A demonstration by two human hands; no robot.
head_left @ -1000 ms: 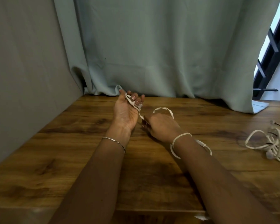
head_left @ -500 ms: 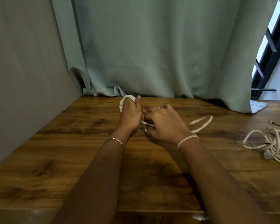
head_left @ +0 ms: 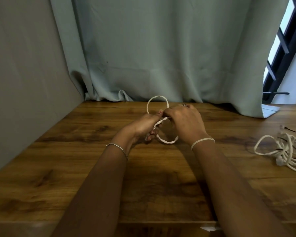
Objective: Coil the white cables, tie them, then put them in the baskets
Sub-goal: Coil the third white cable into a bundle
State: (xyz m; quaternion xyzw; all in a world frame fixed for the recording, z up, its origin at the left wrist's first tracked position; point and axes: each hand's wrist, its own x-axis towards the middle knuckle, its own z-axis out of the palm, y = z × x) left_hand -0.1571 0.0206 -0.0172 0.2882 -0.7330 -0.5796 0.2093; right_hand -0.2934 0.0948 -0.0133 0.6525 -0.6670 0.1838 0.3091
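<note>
— from the head camera, which step is this?
— the coiling, i'd say. the left hand (head_left: 143, 125) has its fingers curled round the white cable (head_left: 167, 142) where the strands cross, and the right hand (head_left: 184, 122) pinches the same crossing from the other side. one loop stands up behind the knuckles, another hangs below, close over the table (head_left: 75, 168).
— so both hands have it?
— both closed on it, yes, held up off the wood near the far edge. no tie on it that i can see.
— and next?
— my guess: fold the two loops into one neat coil without letting the crossing slip, then bind it. there's a pale band (head_left: 202, 140) round the right wrist that might serve, though i can't tell what it is.
— any baskets?
— none in view. a loose heap of cables (head_left: 284, 151) lies well apart on the right, not yet coiled.
— and the room?
— dark wood-grain top, a pale green curtain (head_left: 161, 48) hanging to its back edge, a grey wall (head_left: 24, 65) on the left, a barred window (head_left: 284, 48) far right. a thin bracelet (head_left: 117, 146) on the left wrist.
</note>
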